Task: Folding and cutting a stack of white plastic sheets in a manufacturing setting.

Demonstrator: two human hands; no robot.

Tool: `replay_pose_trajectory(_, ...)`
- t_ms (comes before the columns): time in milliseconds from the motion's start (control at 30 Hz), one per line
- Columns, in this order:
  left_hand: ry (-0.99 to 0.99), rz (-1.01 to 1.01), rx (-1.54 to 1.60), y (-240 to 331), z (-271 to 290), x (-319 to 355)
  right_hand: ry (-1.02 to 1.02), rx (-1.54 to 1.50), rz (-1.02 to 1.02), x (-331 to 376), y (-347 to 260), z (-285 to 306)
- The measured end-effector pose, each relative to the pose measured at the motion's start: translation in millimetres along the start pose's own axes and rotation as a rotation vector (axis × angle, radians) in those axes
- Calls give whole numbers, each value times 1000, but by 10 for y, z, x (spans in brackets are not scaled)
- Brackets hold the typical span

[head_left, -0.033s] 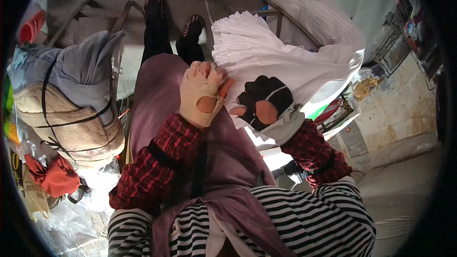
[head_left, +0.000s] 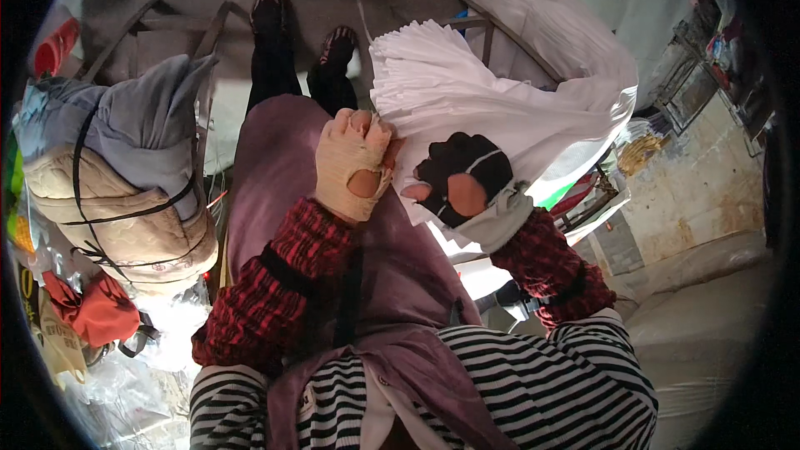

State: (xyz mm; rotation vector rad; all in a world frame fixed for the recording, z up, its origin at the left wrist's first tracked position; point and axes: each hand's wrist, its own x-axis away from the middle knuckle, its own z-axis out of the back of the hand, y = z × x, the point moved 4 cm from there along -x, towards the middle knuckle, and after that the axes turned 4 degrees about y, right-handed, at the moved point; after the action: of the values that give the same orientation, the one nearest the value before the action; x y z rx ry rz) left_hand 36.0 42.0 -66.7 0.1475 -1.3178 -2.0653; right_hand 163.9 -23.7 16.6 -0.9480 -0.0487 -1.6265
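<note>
My left hand (head_left: 350, 162), in a beige fingerless glove, is curled into a fist at the near edge of a thick stack of white pleated sheets (head_left: 475, 92) and pinches that edge. Just to its right, my right hand (head_left: 460, 179) wears a black fingerless glove and lies on the same stack with its fingers bent around the sheets. Both hands work over my lap, which a purple apron (head_left: 283, 167) covers. The fingertips are hidden in the folds.
A strapped bundle of grey and tan padded cloth (head_left: 125, 175) sits to my left, with red cloth (head_left: 96, 308) and plastic bags below it. My feet in dark shoes (head_left: 304, 25) rest on the grey floor. A second white stack (head_left: 550, 25) lies behind. Cluttered shelves stand at far right.
</note>
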Motion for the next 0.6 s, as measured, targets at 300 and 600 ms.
replay_pose_trajectory(300,-217,7,91,22,45,321,62,61,-141,2,132,0)
replay_pose_trajectory(600,-182,59,-103,-140,-14,167,328,-118,-207,-58,144,64)
